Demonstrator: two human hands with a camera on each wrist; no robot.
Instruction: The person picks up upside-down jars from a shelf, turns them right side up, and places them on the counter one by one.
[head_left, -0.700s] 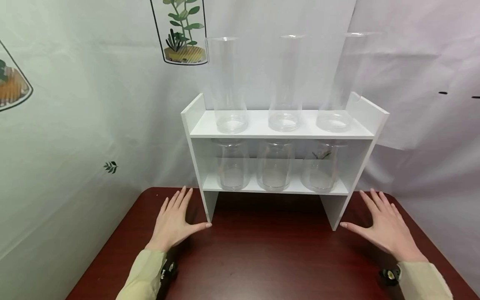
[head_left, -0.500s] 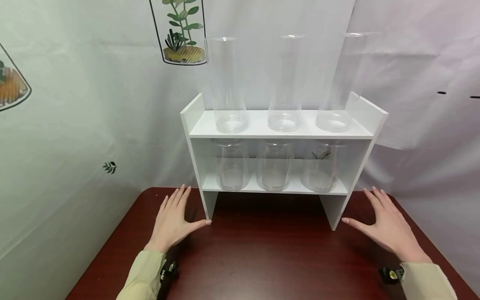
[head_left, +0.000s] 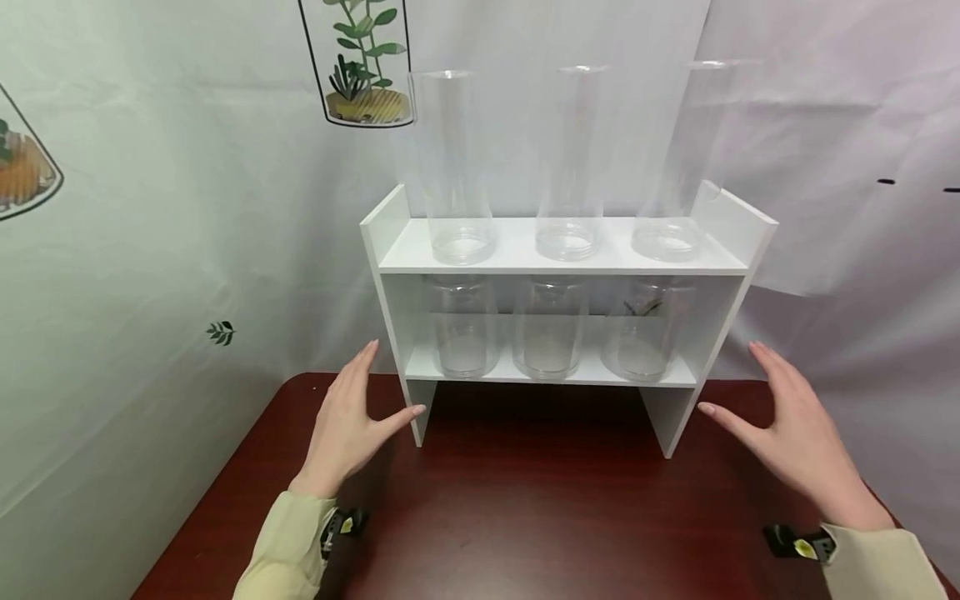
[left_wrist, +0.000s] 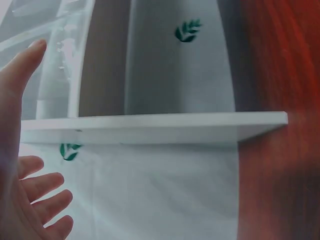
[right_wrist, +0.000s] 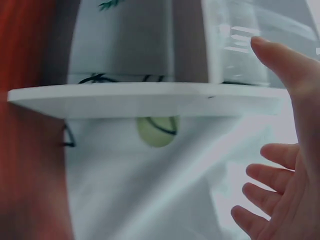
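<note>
A white two-tier shelf (head_left: 517,243) stands on the dark red table. Three tall clear glass vases, among them the middle vase (head_left: 567,237), are on its upper board. Three shorter clear glass jars, among them the left jar (head_left: 465,350), sit on the lower board. My left hand (head_left: 347,425) is raised beside the shelf's left side panel, thumb spread from straight fingers, thumb tip overlapping the panel's edge. On the other side my right hand (head_left: 806,437) has the same spread, its thumb tip close to the right panel (head_left: 708,333). Neither hand holds anything.
The table (head_left: 540,517) has a reddish-brown top with rounded far corners. Pale cloth (head_left: 187,208) with printed plants hangs behind and at both sides. Beneath the lower board is a dark gap between the side panels.
Both hands have risen from low beside the shelf's feet to about the lower board's height. The right hand has also moved outward to the right. Shelf and glassware keep their places.
</note>
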